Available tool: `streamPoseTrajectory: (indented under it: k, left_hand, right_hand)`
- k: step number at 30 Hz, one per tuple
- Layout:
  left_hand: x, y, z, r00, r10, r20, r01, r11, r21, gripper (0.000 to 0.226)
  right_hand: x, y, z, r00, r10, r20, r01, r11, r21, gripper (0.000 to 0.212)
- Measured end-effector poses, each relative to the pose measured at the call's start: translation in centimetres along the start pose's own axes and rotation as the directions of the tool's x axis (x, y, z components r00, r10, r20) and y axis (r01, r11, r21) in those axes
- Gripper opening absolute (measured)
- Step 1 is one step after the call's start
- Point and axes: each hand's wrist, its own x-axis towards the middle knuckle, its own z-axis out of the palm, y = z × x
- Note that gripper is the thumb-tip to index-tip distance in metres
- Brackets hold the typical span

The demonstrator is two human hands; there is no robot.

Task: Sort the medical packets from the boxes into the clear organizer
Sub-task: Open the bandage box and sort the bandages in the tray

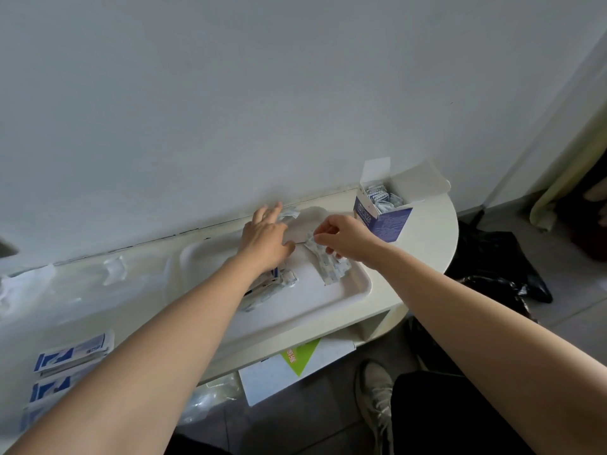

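The right hand (345,239) is pinching a packet strip (330,269) over the tray's (328,303) right end while the left hand (266,238) is lying flat and released at its far edge.

blue box (382,221) print, Chinese characters, unreadable

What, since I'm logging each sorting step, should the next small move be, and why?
Probably lower the strip of packets flat into the white tray. The right hand pinches the strip's upper end just above the tray, its lower end seemingly already resting there, while the left hand lies open over loose packets by the far rim.
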Motion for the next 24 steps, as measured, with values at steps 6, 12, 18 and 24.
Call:
streamPoseTrajectory:
  k: [6, 12, 18, 24]
  left_hand:
    - [-0.3, -0.9, -0.1, 0.99, 0.011, -0.143, -0.024, 0.996, -0.089, 0.046]
    - [-3.4, -1.0, -1.7, 0.922, 0.125, -0.366, -0.217, 0.95, -0.223, 0.031]
    - [-6.0, -0.8, -1.9, 0.914, 0.187, -0.36, -0.295, 0.916, -0.273, 0.019]
    - [-5.5, -0.4, -1.7, 0.947, -0.055, -0.316, -0.08, 0.914, -0.398, 0.016]
  right_hand:
    - [0.7, 0.3, 0.8, 0.999, 0.013, -0.03, -0.013, 1.0, 0.0, 0.009]
    - [0.3, -1.9, 0.9, 0.97, 0.18, 0.165, -0.242, 0.785, 0.571, 0.043]
    - [-0.9, -2.5, 1.7, 0.985, 0.173, -0.012, -0.132, 0.791, 0.598, 0.036]
    - [-1.2, -0.5, 0.6, 0.965, 0.168, -0.2, -0.113, 0.959, 0.261, 0.047]
